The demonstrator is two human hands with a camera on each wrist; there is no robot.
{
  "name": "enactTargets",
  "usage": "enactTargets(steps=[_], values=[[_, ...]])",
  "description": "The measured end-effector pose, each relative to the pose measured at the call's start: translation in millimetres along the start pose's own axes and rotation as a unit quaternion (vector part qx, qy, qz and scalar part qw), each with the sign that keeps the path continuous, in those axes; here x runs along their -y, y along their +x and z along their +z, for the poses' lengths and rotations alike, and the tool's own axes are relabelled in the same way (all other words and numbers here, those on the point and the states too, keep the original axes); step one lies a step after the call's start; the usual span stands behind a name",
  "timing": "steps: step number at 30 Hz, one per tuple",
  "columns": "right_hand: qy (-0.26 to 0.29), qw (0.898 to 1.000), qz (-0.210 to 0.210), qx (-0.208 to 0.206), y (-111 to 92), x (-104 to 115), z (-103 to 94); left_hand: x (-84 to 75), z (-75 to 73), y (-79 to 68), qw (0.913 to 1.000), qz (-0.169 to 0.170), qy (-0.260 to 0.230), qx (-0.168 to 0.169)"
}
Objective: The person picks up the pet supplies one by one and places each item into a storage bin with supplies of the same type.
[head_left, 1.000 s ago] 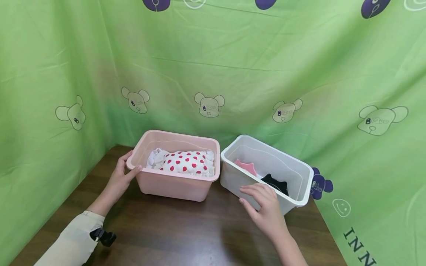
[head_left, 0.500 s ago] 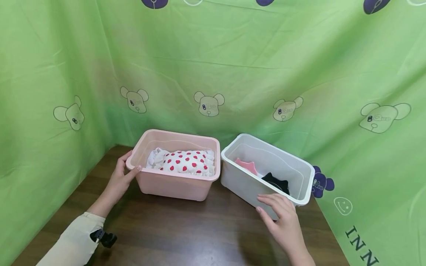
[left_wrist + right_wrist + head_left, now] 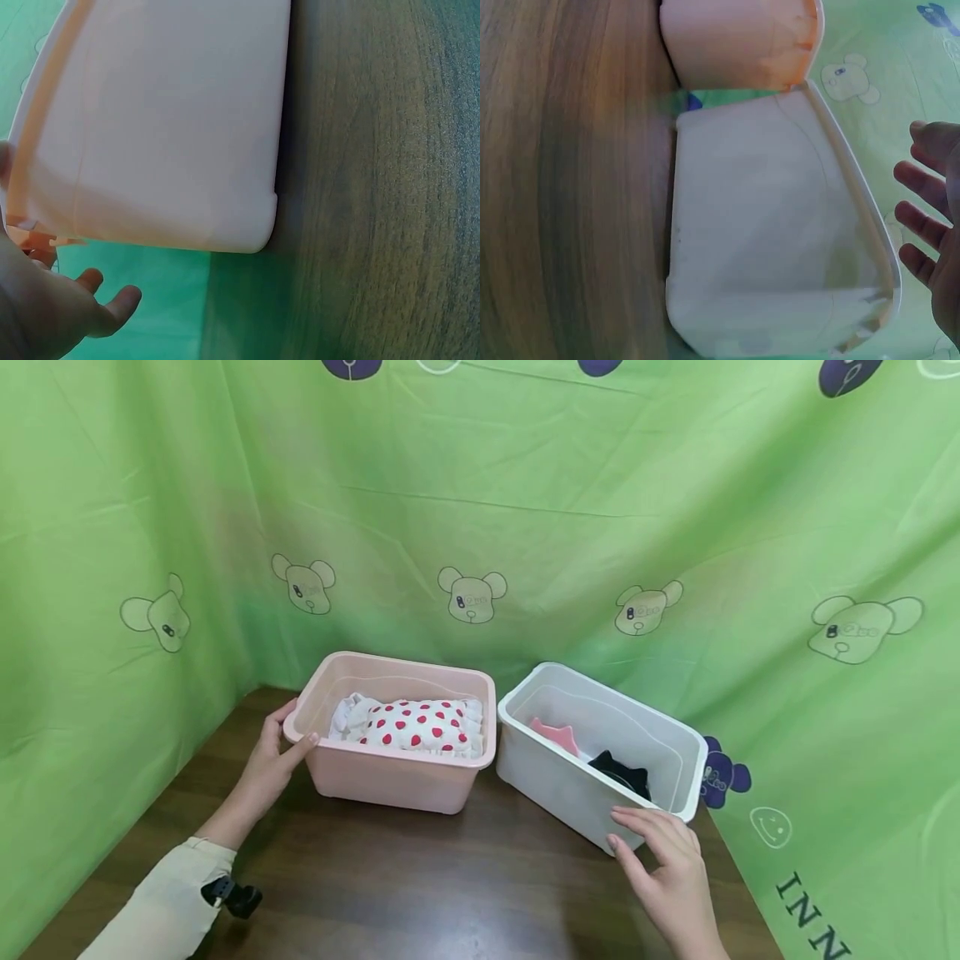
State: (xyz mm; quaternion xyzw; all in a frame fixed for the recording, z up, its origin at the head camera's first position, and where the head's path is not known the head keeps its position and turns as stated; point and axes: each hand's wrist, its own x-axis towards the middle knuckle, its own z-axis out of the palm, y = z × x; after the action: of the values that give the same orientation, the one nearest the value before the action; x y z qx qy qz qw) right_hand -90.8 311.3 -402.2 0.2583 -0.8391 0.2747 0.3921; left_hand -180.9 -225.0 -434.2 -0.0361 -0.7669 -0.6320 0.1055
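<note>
A pink storage bin (image 3: pixel 397 781) stands on the table at the left. Inside it lies a small frilled white pillow (image 3: pixel 420 727) with red spots. My left hand (image 3: pixel 266 764) holds the bin's left front corner, thumb on the front rim and fingers along the side. To the right, a white bin (image 3: pixel 551 793) stands at an angle. It contains a pink thing with a pointed edge (image 3: pixel 555 735) and a black one with similar points (image 3: pixel 618 772); their kind is unclear. My right hand (image 3: pixel 671 868) hovers by its right front corner, fingers spread and holding nothing.
Both bins rest on a dark wooden table (image 3: pixel 420 885), corners close together. A green curtain (image 3: pixel 555 527) printed with bear heads hangs behind and at both sides. A black strap device (image 3: pixel 232 896) sits on the left wrist over a pale sleeve (image 3: pixel 161 902).
My right hand has moved rightward along the front of the white bin toward its right corner. The left hand and both bins have stayed in place.
</note>
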Motion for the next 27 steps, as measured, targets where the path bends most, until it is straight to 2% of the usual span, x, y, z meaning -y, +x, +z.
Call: enactTargets(steps=[8, 14, 18, 24, 27], values=[[-0.021, 0.998, 0.043, 0.038, -6, -8, -16.6, 2.8, -1.2, 2.3, 1.0, 0.006, 0.006, -0.003], [-0.033, 0.997, 0.053, 0.038, -13, -22, -31.2, 2.4, -0.2, 1.6, 0.9999, -0.006, 0.014, -0.005], [-0.043, 0.996, 0.065, 0.038, -18, -30, -40.3, 0.2, -2.9, 1.6, 0.9988, -0.005, 0.049, -0.005], [-0.061, 0.996, 0.06, 0.02, -22, -42, -51.0, -3.2, -11.2, 2.1, 0.9918, -0.004, 0.127, -0.006], [-0.071, 0.995, 0.066, 0.023, -23, -46, -54.9, -4.0, -16.6, 0.9, 0.9906, -0.011, 0.136, -0.002]])
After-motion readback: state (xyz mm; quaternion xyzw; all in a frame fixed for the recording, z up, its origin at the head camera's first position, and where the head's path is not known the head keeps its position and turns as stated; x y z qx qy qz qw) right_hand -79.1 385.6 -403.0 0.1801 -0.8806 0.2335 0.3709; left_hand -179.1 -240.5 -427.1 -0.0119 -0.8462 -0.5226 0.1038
